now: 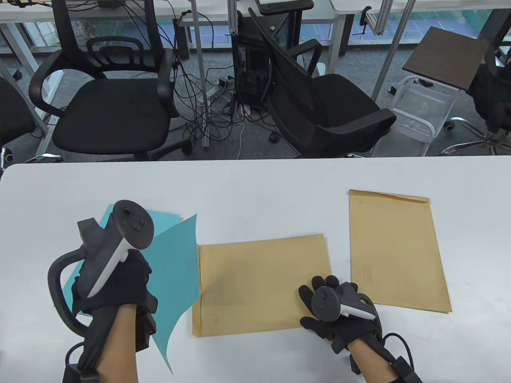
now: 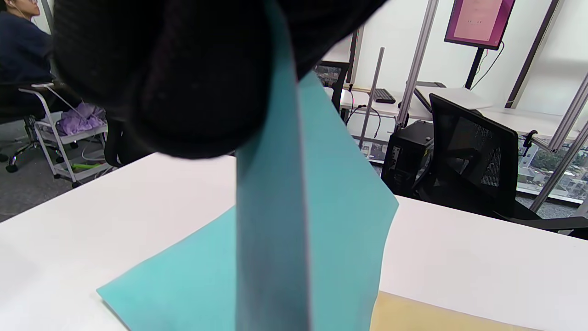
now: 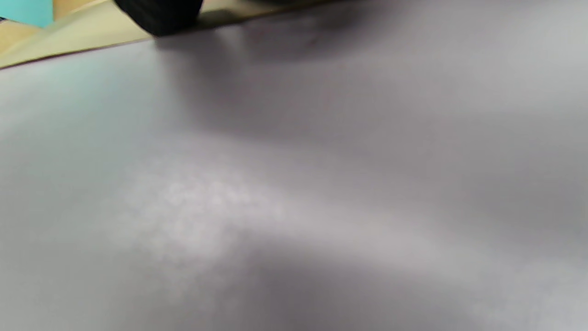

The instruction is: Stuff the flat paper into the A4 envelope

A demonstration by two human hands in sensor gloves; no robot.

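Observation:
A brown A4 envelope lies flat in the middle of the white table. My left hand pinches a teal paper sheet and lifts it, curved, its right edge at the envelope's left end. In the left wrist view the sheet hangs from my fingers. More teal paper lies flat beneath. My right hand rests with fingers spread on the envelope's right near corner. A fingertip shows in the right wrist view.
A second brown envelope lies at the right, lengthwise away from me. Black office chairs stand beyond the table's far edge. The right wrist view shows mostly blurred table surface.

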